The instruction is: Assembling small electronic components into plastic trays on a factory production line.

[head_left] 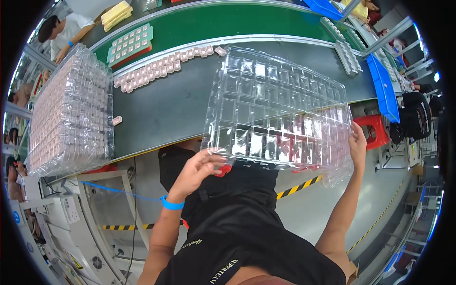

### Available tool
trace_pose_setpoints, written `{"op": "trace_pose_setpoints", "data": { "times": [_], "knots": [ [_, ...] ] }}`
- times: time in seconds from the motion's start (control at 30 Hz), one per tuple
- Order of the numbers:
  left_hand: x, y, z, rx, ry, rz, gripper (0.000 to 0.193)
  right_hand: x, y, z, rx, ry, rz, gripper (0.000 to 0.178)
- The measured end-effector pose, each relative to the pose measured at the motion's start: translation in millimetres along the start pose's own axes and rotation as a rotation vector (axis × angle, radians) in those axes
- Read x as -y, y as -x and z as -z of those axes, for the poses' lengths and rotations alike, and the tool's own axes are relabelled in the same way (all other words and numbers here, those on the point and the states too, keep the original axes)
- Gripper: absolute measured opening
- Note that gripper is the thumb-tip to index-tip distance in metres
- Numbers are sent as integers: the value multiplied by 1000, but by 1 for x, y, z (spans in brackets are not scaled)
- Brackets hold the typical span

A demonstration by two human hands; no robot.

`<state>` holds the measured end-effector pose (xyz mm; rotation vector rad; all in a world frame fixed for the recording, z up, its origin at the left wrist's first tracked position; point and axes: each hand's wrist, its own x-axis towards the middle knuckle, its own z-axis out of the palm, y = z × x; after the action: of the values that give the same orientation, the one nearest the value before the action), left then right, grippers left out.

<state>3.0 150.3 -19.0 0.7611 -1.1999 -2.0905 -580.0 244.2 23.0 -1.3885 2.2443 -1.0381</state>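
Two hands, in the head view, hold a clear plastic tray [273, 92] tilted over the near edge of the dark table [161, 111]. The left hand [196, 169] has its fingers and thumb closed on the near left corner; the right hand [357, 141] grips the right side, its fingers curled around the edge. The tray's far part lies over the table, while its near part hangs out in front of the person's body. No pale pieces show in its compartments; whether it is a single sheet or several nested together, I cannot tell.

At the left of the table stands a tall stack of clear trays [71, 111], whose cells seem filled with pale pink pieces, so that portion looks done. Left over are the loose pieces [156, 72], lined up in slanting rows near the far side of the table, with one more piece [117, 120] just beside the stack. Others sit in a green holder [151, 34] beyond the rows. Judging from this, much has been packed, but the held tray seems unfilled and the loose pieces are not yet placed in any tray.
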Motion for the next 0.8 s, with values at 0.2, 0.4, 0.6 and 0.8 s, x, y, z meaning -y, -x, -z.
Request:
{"op": "trace_pose_setpoints", "data": {
  "times": [0.2, 0.4, 0.6, 0.8],
  "knots": [
    [-4, -7, -4, 9, 72, -70, 47, -44, 13, -26, -81, -184, -30, 58],
    [-16, -7, -8, -48, 47, -56, 37, -39, 27, -50, -127, -249, -74, 57],
    [-24, 9, -9, -45, 35, -187, 30, -39, 20, -78, -191, -318, -37, 57],
    [-35, 20, -14, -104, 64, -341, 24, -40, 21, -56, -280, -294, 135, 56]
  ]
}}
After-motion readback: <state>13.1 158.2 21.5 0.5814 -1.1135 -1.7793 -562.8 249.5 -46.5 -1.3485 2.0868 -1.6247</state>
